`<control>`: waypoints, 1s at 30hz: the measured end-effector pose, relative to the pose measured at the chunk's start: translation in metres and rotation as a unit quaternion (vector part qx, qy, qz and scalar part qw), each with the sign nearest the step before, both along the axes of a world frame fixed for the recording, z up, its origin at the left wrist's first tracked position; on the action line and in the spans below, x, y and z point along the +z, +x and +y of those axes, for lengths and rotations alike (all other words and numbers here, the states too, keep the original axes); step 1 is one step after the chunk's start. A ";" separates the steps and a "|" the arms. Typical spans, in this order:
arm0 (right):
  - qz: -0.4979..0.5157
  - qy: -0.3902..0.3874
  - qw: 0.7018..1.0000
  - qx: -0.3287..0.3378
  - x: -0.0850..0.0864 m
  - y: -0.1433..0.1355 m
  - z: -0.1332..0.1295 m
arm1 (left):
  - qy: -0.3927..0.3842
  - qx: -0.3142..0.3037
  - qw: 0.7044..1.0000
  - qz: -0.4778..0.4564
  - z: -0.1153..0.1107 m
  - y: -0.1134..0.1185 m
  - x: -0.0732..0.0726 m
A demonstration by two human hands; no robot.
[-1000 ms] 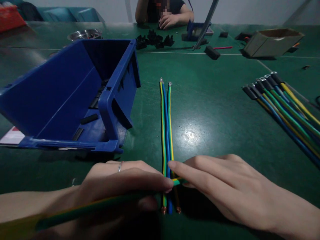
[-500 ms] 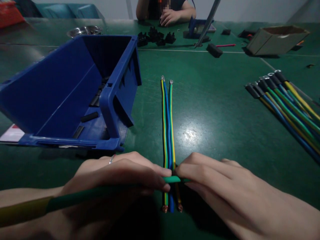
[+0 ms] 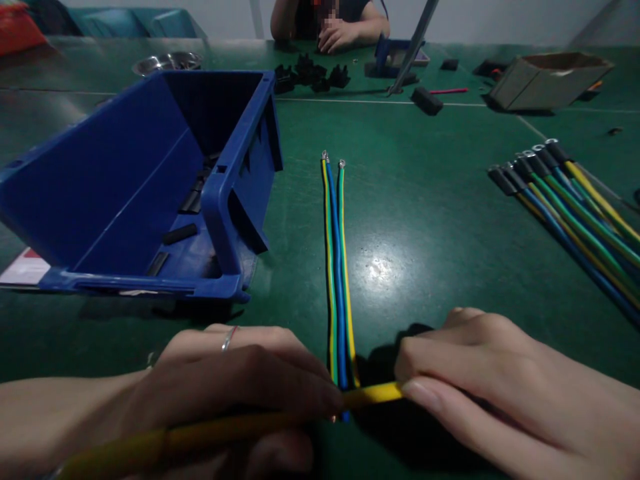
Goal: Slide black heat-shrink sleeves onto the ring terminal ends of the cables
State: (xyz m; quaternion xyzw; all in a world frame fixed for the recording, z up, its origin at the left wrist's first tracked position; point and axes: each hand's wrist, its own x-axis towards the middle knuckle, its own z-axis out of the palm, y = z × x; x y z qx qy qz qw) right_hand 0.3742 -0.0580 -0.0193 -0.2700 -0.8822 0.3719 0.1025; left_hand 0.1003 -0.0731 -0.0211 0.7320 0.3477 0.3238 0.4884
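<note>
A thick wire, its yellow side showing, runs between my two hands. My left hand, with a ring on one finger, is closed round it, and the wire trails off to the lower left. My right hand pinches it between thumb and fingers; whatever lies inside that hand is hidden. Beneath the held wire, a blue wire lies on the green table between a left yellow-green wire and a right yellow-green wire. Metal ring lugs cap their far ends. My left hand partly covers the near ends.
On the left stands a blue bin with several black sleeves. Finished-looking wires with black sleeves and lugs lie at right. Farther back are black plastic parts, a cardboard box, a metal bowl and another person's hand.
The held wire has turned from its green side to yellow. Both hands have come nearer to me, and my right hand has slid rightward, leaving a longer stretch of wire between them.
</note>
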 end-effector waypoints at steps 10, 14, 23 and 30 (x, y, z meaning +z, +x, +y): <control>0.036 0.081 0.996 -0.020 -0.002 -0.001 0.001 | 0.065 0.014 0.997 -0.041 -0.001 -0.014 -0.011; 0.032 0.138 0.989 -0.030 -0.007 0.001 0.003 | 0.076 0.013 0.996 -0.040 0.000 -0.016 -0.015; 0.034 0.292 0.955 -0.043 -0.017 0.000 0.005 | 0.045 -0.032 0.998 0.014 -0.001 -0.018 -0.016; 0.041 0.283 0.958 -0.032 -0.010 0.004 0.007 | 0.049 -0.060 0.996 0.040 -0.002 -0.020 -0.017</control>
